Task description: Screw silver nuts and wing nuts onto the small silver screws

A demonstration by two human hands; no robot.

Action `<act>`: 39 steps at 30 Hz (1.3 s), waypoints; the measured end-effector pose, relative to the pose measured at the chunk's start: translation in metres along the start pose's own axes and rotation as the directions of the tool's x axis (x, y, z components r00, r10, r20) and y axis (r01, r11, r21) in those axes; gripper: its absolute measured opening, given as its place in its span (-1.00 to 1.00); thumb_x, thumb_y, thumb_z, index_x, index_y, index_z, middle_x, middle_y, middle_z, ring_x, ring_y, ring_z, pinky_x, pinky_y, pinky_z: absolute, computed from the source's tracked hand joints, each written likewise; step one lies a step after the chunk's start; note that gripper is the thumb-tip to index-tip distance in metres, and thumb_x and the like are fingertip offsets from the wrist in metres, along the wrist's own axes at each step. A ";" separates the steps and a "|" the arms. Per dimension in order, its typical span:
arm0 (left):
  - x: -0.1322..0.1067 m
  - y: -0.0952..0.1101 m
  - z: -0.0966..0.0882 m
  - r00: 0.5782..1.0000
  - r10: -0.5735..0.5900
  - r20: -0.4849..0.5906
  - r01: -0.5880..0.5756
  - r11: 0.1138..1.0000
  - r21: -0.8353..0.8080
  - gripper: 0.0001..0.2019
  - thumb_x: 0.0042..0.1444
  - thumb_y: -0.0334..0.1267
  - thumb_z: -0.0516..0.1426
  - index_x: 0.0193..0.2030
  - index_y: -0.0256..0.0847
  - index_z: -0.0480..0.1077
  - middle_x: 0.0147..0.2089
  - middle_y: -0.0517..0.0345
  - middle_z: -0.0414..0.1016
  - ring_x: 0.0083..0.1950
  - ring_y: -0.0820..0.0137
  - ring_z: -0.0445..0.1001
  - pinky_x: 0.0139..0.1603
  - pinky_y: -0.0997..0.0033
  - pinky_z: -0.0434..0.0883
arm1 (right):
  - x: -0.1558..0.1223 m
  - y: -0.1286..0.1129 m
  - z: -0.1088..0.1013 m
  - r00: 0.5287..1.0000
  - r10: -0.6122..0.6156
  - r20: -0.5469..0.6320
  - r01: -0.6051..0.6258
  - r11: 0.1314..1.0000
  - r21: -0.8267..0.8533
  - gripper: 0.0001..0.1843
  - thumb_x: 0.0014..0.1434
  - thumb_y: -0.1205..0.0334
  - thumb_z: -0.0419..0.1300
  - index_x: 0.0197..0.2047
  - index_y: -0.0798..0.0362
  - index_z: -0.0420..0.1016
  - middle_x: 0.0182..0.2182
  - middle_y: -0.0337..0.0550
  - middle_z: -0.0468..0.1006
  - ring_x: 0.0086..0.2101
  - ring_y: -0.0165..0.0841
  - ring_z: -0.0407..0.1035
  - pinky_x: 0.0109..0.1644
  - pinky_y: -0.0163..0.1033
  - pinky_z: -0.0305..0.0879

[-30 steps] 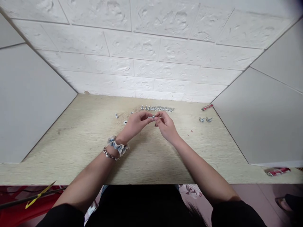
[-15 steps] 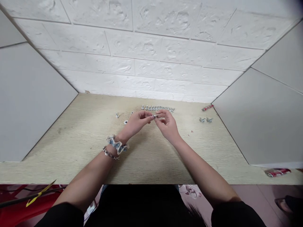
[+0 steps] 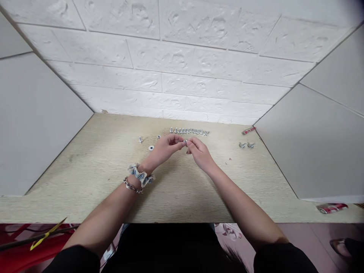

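My left hand (image 3: 165, 148) and my right hand (image 3: 199, 152) meet above the middle of the wooden table (image 3: 93, 178). Both pinch a small silver bolt (image 3: 184, 142) between their fingertips, fingers closed. A scrunchie and a chain bracelet are on my left wrist. Just behind the hands lies a row of several silver bolts (image 3: 190, 131). To the left of my left hand lie a washer (image 3: 151, 148), a small nut (image 3: 158, 137) and a single bolt (image 3: 140, 140).
Two silver fasteners (image 3: 246, 145) lie at the right of the table, with a red pen-like item (image 3: 248, 130) by the right panel. White panels flank the table and a brick-pattern wall stands behind. A red object (image 3: 331, 208) lies at the front right.
The right hand's fingers have curled in again onto the bolt after spreading half a second ago. Both hands stay in the same place; the small nut near the left hand now shows.
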State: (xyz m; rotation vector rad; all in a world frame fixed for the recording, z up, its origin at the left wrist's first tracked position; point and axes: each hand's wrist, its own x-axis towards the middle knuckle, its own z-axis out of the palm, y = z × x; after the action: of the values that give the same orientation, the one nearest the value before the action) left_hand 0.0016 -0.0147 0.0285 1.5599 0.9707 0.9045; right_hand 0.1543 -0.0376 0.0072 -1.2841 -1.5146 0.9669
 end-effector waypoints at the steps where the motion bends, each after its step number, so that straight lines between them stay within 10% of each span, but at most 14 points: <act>1: 0.000 0.000 0.000 1.000 -0.001 -0.014 0.001 1.000 0.015 -0.77 -0.03 -0.15 0.19 -0.33 -0.29 0.41 -0.40 0.18 0.40 -0.37 0.49 0.33 -0.32 0.44 0.26 | 0.000 0.000 -0.001 1.000 -0.009 -0.004 0.009 1.000 -0.009 -0.83 0.10 0.10 0.03 -0.38 0.02 0.27 -0.53 -0.33 0.28 -0.51 -0.47 0.20 -0.40 -0.31 0.14; 6: -0.001 -0.001 0.000 0.999 0.018 -0.037 -0.016 0.998 0.061 -0.77 -0.03 -0.13 0.19 -0.33 -0.27 0.40 -0.43 0.20 0.40 -0.41 0.49 0.32 -0.36 0.45 0.25 | 0.003 0.000 -0.006 0.997 -0.039 -0.063 0.041 0.999 0.020 -0.79 -0.01 0.25 0.08 -0.23 -0.02 0.27 -0.34 -0.29 0.39 -0.50 -0.49 0.22 -0.39 -0.31 0.18; 15: 0.001 -0.006 0.003 0.996 0.045 0.075 -0.046 0.999 0.009 -0.81 0.01 -0.19 0.15 -0.31 -0.28 0.39 -0.33 0.12 0.46 -0.31 0.45 0.38 -0.23 0.40 0.32 | 0.002 0.005 -0.001 0.996 0.052 0.075 -0.052 0.999 0.004 -0.43 0.14 -0.27 -0.15 -0.58 0.05 0.20 -0.65 -0.28 0.24 -0.57 -0.45 0.19 -0.43 -0.29 0.13; 32: -0.003 0.006 0.002 1.000 0.023 -0.013 -0.023 0.999 -0.022 -0.81 0.00 -0.16 0.16 -0.35 -0.26 0.37 -0.44 0.20 0.36 -0.41 0.51 0.28 -0.35 0.46 0.25 | -0.002 0.004 -0.007 0.848 -0.530 -0.021 0.497 0.809 -0.314 -0.79 0.15 0.37 -0.08 -0.23 -0.05 0.31 -0.21 -0.11 0.39 -0.16 -0.28 0.29 -0.07 -0.10 0.24; 39: -0.001 0.001 0.003 0.999 0.031 -0.020 -0.031 1.000 0.006 -0.81 -0.02 -0.18 0.17 -0.35 -0.27 0.35 -0.43 0.21 0.35 -0.42 0.52 0.28 -0.38 0.47 0.24 | -0.003 -0.004 -0.010 0.924 -0.352 -0.146 0.310 0.917 -0.250 -0.87 0.14 0.31 -0.06 -0.32 0.00 0.28 -0.35 -0.18 0.39 -0.36 -0.36 0.28 -0.25 -0.23 0.22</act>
State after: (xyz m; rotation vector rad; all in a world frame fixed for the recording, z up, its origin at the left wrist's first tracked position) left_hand 0.0039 -0.0169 0.0285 1.5770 0.9665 0.9413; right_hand 0.1627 -0.0413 0.0129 -1.1807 -1.6565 0.4513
